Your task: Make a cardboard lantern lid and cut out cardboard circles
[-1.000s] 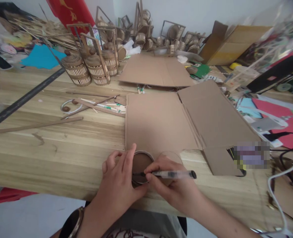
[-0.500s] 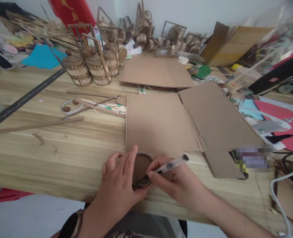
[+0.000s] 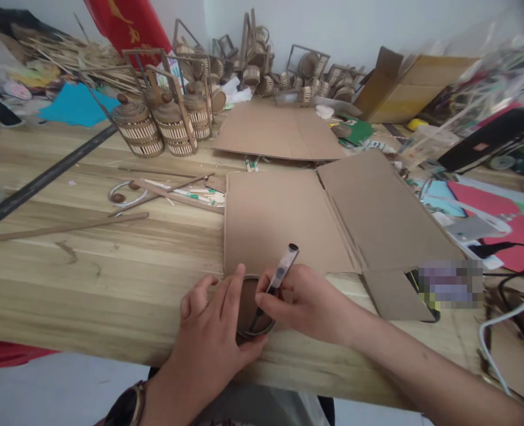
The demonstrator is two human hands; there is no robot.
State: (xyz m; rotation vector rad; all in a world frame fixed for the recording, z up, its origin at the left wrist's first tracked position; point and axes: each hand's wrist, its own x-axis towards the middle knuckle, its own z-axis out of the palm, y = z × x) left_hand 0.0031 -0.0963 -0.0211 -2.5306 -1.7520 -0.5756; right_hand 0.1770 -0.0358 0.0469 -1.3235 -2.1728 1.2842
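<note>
Standing steeper now, the pen (image 3: 284,269) pinched in the right hand (image 3: 306,305) reaches inside the ring (image 3: 252,277) — seemingly following its curve — while the left hand (image 3: 209,331) clasps its side.

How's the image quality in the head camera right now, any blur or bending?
Head view: soft overall; the clutter at the right edge smears; dark upper-right corner; pixelated patch over the cardboard's lower-right flap; light even, no harsh glare.

The right hand (image 3: 309,305) grips a pen (image 3: 284,269), tip seemingly inside the ring (image 3: 255,335) the left hand (image 3: 213,331) steadies.
</note>
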